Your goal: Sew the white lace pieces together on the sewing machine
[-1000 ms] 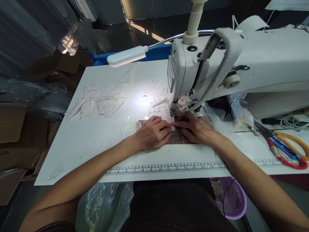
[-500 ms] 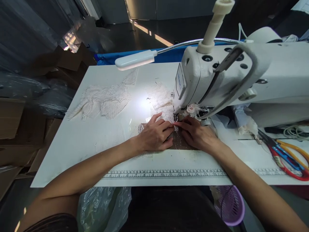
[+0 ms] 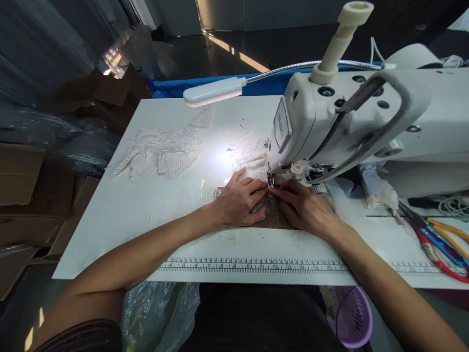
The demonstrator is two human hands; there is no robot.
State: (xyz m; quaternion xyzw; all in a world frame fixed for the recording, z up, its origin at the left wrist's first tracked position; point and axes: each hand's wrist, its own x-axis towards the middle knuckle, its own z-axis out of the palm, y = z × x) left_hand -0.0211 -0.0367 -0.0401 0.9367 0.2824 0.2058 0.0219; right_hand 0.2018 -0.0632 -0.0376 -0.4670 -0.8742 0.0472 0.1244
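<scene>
My left hand (image 3: 240,199) lies palm down on white lace fabric (image 3: 252,139) at the left of the presser foot (image 3: 271,180). Its fingers are bent and closed on the lace edge, the thumb tucked low. From the other side, my right hand (image 3: 306,208) reaches in with thumb and forefinger together at the edge of the lace, just in front of the foot. The two hands' fingertips almost meet there. Under them is a brown plate (image 3: 273,217). The white sewing machine (image 3: 304,107) stands over the work, and the needle point is hard to make out.
Another lace piece (image 3: 164,149) lies on the table (image 3: 110,230) at left. A lamp (image 3: 214,91) lights the work. Scissors (image 3: 436,244) with red and orange-handled tools lie at far right. A printed ruler (image 3: 252,266) runs along the front edge; a purple basket (image 3: 351,318) is below.
The whole view has shifted slightly, so the machine and table sit further right. Both hands stay by the presser foot, with only a small change in the fingers.
</scene>
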